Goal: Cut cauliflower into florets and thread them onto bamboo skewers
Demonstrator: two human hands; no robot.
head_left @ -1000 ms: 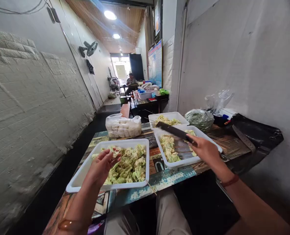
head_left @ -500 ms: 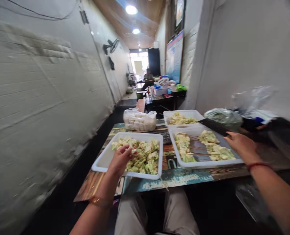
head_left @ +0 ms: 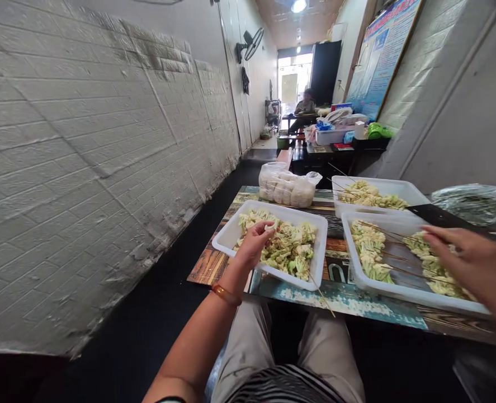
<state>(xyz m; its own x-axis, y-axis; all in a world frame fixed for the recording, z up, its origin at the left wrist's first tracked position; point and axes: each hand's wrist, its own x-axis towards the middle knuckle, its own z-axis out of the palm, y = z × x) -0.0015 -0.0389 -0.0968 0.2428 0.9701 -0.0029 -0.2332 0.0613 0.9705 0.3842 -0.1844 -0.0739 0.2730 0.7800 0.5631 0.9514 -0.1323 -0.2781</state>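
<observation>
My left hand (head_left: 253, 247) reaches into a white tray (head_left: 226, 242) of loose cauliflower pieces (head_left: 287, 249) and pinches one pale floret (head_left: 269, 226) at its fingertips. My right hand (head_left: 474, 263) hovers over the right side of a second white tray (head_left: 359, 275), fingers stretched out and holding nothing. That tray carries cauliflower threaded on thin wooden skewers (head_left: 382, 246). A dark cleaver (head_left: 434, 215) lies just beyond this tray, apart from my fingers.
A third tray (head_left: 340, 182) of cauliflower, a plastic bag of white pieces (head_left: 287, 188) and a bag of greens (head_left: 476, 202) sit at the table's far side. A loose skewer (head_left: 320, 289) overhangs the front edge. A brick wall runs close on the left. A person (head_left: 305, 106) sits far back.
My right hand has let go of the cleaver, which now lies behind the right tray, and has drawn back over the skewers. The view has swung left. My left hand stays in the loose cauliflower.
</observation>
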